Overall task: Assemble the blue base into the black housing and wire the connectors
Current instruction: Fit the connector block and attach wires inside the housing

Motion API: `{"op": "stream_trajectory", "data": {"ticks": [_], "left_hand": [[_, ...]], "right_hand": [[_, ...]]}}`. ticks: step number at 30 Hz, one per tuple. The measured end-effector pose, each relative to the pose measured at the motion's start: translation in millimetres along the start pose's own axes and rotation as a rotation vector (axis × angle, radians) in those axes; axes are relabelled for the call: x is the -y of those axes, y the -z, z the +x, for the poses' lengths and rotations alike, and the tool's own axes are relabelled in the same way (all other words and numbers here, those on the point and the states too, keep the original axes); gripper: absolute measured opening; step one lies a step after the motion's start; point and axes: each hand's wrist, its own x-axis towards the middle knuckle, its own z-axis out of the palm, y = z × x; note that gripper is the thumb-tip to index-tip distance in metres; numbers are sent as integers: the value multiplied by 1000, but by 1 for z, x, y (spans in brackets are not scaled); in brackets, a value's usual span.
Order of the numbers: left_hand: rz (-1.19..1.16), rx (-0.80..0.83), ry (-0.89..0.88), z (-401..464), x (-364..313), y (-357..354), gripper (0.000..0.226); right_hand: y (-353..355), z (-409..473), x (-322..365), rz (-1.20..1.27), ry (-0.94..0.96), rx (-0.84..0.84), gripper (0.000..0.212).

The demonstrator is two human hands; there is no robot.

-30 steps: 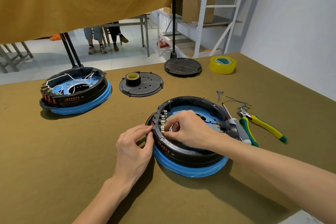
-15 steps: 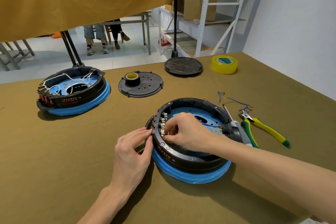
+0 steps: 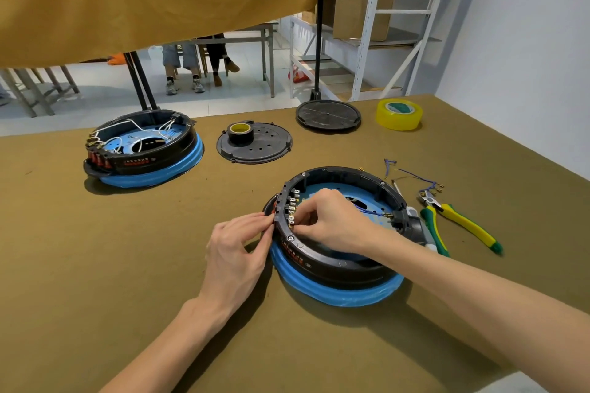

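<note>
Housing (image 3: 338,262) sits near table centre, blue base (image 3: 343,193) already inside it. Left hand (image 3: 234,250) pinches the outer rim, likely bracing. Right hand (image 3: 332,220) reaches inside, fingertips pinched at the terminal row (image 3: 292,209), probably seating a connector. Blue wire (image 3: 372,211) lies inside; pliers (image 3: 459,222) just right.
</note>
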Motion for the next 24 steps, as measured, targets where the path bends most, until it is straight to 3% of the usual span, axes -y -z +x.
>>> {"op": "stream_trajectory", "data": {"ticks": [5,7,11,14,24], "left_hand": [[14,-18,-1,1,1,-2,31],[-7,-21,-11,4,1,-2,27],[-84,-23,29,10,2,-3,31],[-62,59,43,11,2,-4,38],[-30,102,62,11,7,-7,40]], "right_hand": [[5,-1,0,82,-27,45,4],[13,-1,-4,98,-81,10,13],[22,1,-9,-98,-32,-115,13],[21,4,-9,-215,-6,-28,21],[13,14,-4,-89,-117,18,15]]}}
